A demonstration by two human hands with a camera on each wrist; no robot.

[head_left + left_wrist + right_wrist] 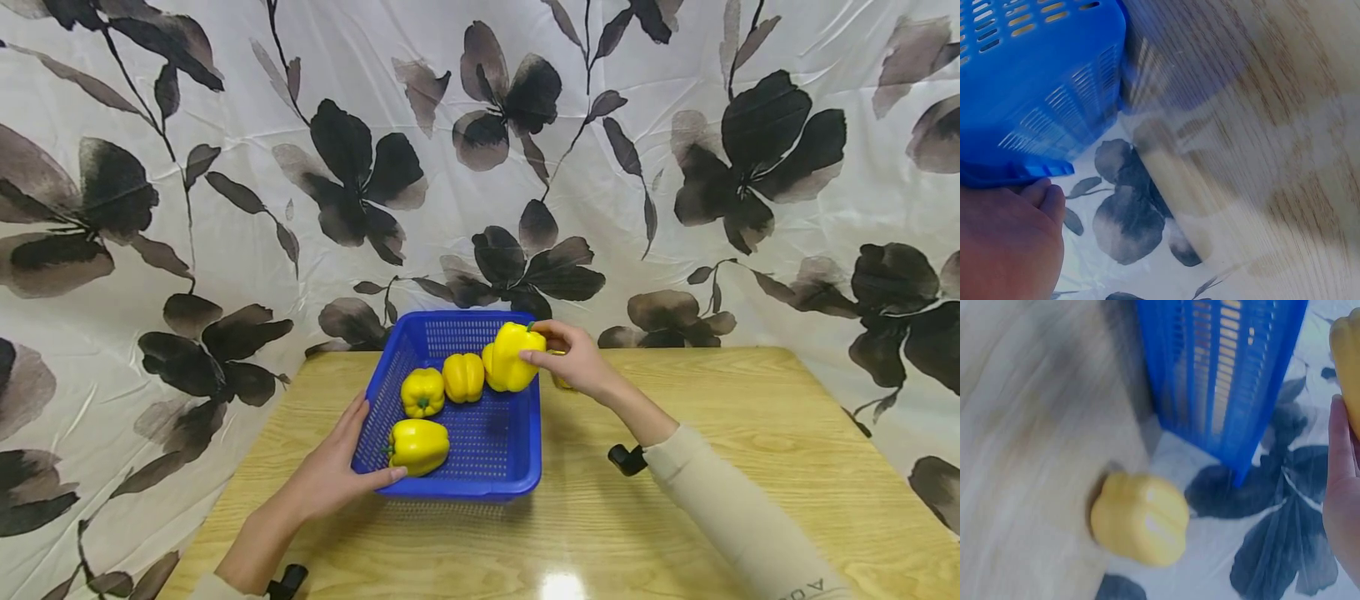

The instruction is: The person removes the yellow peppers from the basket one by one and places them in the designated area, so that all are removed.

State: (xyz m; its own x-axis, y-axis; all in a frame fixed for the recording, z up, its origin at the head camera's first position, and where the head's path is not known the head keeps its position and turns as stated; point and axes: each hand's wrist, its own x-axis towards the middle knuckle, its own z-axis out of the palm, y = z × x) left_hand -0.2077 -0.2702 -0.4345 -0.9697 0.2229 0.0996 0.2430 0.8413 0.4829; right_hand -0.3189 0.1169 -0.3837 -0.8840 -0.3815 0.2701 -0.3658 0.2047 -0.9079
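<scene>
My right hand [581, 362] pinches a yellow bell pepper [516, 358] between thumb and fingers, above the far right part of a blue plastic basket [457, 488]. Part of that pepper [1349, 356] shows at the edge of the right wrist view. Several more yellow bell peppers lie in the basket, including one at the near left [420, 447]; the held one partly hides another behind it. At the basket's near left corner my left hand [330, 475] grips the rim, thumb at the front and fingers along the left side.
Another yellow bell pepper [1141, 519] rests on the wooden table [675, 500] right of the basket, mostly hidden by the right hand in the head view. A white cloth with dark flowers [637, 208] hangs behind the table.
</scene>
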